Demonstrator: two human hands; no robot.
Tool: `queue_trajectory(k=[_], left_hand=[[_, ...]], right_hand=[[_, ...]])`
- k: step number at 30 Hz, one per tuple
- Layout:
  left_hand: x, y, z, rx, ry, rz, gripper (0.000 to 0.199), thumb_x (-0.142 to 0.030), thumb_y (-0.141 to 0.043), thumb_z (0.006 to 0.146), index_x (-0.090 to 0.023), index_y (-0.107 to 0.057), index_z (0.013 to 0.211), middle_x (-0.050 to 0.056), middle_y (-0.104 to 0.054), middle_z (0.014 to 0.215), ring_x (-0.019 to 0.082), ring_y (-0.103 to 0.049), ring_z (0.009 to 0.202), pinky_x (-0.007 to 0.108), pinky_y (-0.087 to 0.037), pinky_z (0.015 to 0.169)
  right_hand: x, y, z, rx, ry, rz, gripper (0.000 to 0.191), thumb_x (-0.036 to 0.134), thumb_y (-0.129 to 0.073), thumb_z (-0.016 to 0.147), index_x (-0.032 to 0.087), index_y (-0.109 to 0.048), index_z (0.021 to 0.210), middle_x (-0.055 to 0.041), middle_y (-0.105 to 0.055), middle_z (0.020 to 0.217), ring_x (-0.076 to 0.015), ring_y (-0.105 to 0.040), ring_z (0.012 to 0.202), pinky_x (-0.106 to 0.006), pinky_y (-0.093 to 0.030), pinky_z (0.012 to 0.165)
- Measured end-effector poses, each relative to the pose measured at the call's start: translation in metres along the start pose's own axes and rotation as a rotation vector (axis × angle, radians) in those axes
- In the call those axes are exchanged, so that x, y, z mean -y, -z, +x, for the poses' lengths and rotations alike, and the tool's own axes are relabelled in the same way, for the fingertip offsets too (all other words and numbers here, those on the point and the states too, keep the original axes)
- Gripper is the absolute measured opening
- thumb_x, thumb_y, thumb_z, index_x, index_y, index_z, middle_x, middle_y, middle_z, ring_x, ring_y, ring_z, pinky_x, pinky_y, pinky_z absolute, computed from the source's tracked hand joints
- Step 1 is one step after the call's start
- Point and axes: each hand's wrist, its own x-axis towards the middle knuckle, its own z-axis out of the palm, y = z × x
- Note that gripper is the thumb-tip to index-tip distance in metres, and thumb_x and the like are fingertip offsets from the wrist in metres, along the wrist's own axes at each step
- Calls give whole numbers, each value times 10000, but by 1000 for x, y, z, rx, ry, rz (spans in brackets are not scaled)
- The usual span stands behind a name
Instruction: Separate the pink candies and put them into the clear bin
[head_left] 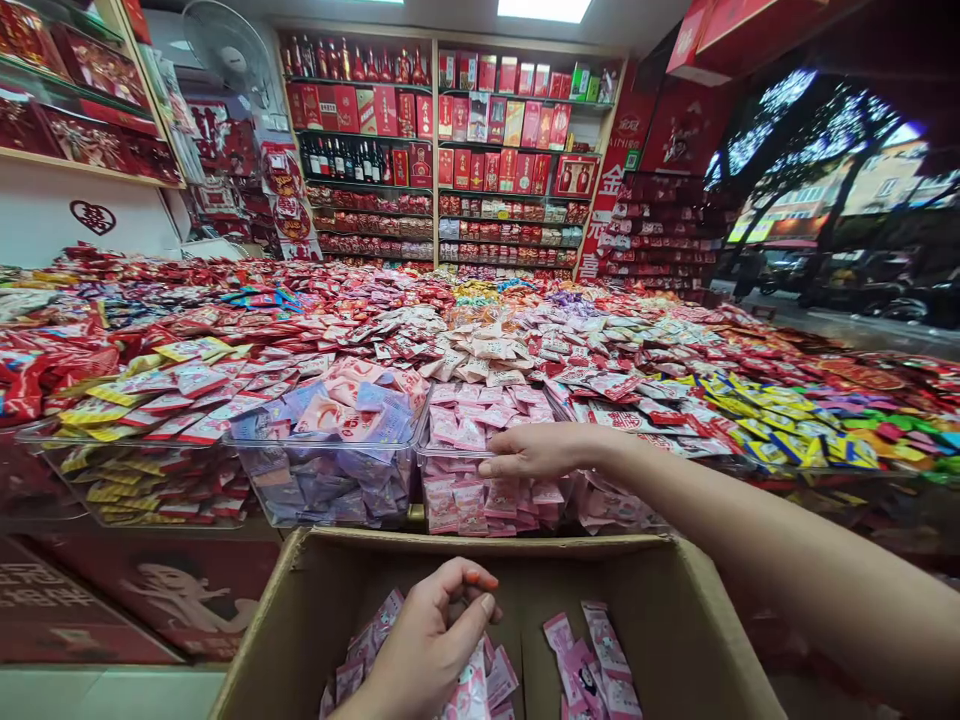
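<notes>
My right hand [536, 450] reaches over a clear plastic bin [491, 453] heaped with small pink candy packets [469, 505]. Its fingers are stretched out above the heap, with nothing visible in them. Low in front, my left hand [450, 620] hovers inside an open cardboard box [480, 545], its fingers curled in toward the thumb. Whatever those fingers may hold is hidden. Below and beside the left hand lie pink packets [371, 640], and a second small group of pink packets [592, 665] rests on the box's right side.
Left of the pink bin stands a clear bin [322, 447] of purple and pink packets. Yellow-and-blue packets [787, 415] lie to the right. Wrapped sweets cover the counter behind, up to shelves [435, 150] of red boxes and bottles. A street [840, 290] shows at far right.
</notes>
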Motion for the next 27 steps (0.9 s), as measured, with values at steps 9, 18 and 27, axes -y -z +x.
queue_trajectory(k=[9,18,27], left_hand=[[1,3,2,9,17,17,104,-277,-553,750,-179,-561,785,2,-590,671,146,-504,659,262,-381,633],[-1,3,3,7,24,17,102,-279,-554,744,-180,-557,766,-5,-580,650,144,-502,639,258,-380,618],[-6,2,0,-42,-17,52,104,-274,-577,725,-179,-590,766,0,-598,653,151,-533,644,251,-406,616]], right_hand=[[1,6,6,107,-44,-7,428,573,-417,753,176,-505,623,-10,-533,621,-110,-428,520,-237,-330,474],[1,5,3,171,-69,104,440,562,-463,728,168,-456,532,42,-426,477,-73,-362,423,-224,-301,424],[-2,-4,-5,-71,90,151,346,380,-580,718,135,-593,962,-67,-643,857,-148,-567,694,-244,-439,601]])
